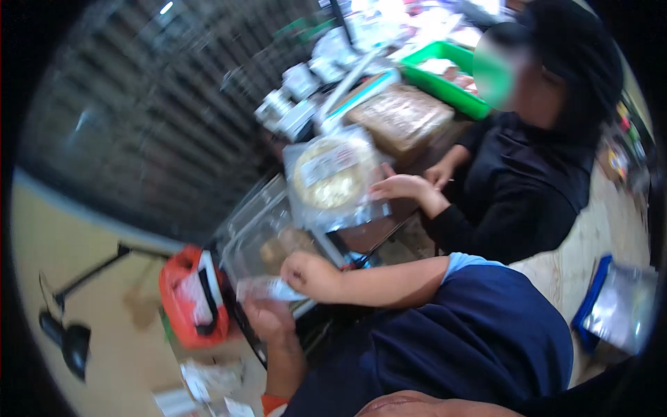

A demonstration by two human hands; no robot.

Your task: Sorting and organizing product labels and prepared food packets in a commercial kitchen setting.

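Observation:
My left hand [268, 318] is under a narrow clear plastic packet [266, 289] and grips its near side. My right hand [310, 276] is curled at the packet's right end, fingers bent; blur hides the exact grip. Both hands are over a clear-lidded container [250, 250], with round brownish items [281, 247] showing through it. Beyond my right hand, a round, pale flat food item in a clear plastic bag [333, 174] with a printed label lies partly over the container's far edge. Another person's open hand [404, 187] is beside that bag.
A person in black [521, 182] is at the right. Behind the bag are a wrapped brown package [406, 117], a green tray [448, 94] and white containers [299, 81]. An orange bag [190, 302] and a black desk lamp [75, 344] are at the left. A dark slatted surface fills the upper left.

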